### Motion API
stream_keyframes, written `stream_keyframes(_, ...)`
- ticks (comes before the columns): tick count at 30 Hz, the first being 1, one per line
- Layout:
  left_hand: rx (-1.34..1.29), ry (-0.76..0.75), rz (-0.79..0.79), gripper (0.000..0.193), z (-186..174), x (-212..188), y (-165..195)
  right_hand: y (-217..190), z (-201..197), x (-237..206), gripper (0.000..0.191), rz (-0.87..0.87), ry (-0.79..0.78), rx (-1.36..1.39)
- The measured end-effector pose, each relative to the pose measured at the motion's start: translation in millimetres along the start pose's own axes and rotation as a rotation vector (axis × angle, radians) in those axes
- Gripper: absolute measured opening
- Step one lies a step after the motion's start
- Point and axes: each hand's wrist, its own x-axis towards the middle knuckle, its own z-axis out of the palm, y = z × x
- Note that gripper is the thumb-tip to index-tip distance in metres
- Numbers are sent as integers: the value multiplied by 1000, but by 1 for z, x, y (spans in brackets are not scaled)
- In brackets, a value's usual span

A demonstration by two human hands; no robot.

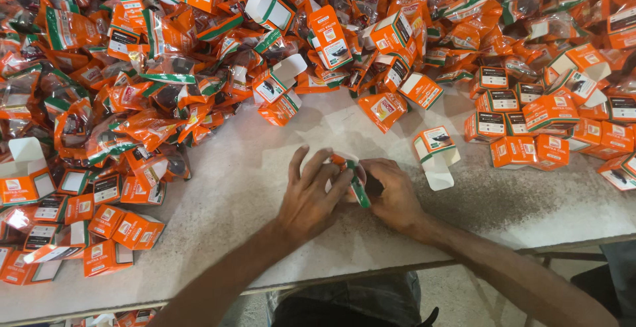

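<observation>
While both hands meet, my left hand [311, 198] and right hand [392, 194] pinch one small orange carton [354, 180]; I judge it's mid-folding. Open carton [434, 157] sits just right of the grip; next needs flap tucking.

Two hands work at the near edge of one pale table [238, 188]: the left hand [311, 198] and the right hand [394, 194], with one small orange-and-green carton [358, 184] held between them. Just right of the hands stands one open carton with its white flap down [436, 155]. Left of the hands lies a cluster of closed orange cartons [99, 224], roughly fifteen. Right of the hands sits a stacked group of closed cartons [530, 125], about fifteen to twenty. Beyond the hands, a heap of orange plastic pouches [132, 95] and loose cartons runs across the table, too many to count.
</observation>
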Motion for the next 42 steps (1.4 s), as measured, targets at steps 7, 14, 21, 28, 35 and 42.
stream_keyframes(7, -150, 75, -322, 19, 7, 18, 10, -6, 2, 0, 62, -25, 16, -33)
stream_keyframes(14, -603, -38, -734, 24, 25, 16, -6, -9, -1, -6, 77, 126, -40, 159)
stream_keyframes(21, -736, -79, -736, 25, 39, -5, -22, -10, 3, -11, 58, -234, -5, -112)
stream_keyframes(28, -1432, -183, -959, 25, 17, -10, -41, -5, 2, -5, 41, -284, -32, -145)
stream_keyframes(35, -538, 101, -382, 34, 22, -9, -16, -3, 6, -9, 39, -156, -43, -127)
stream_keyframes(42, -445, -61, -31, 43, 3, -16, -17, 2, 6, -10, 58, -62, -68, -5)
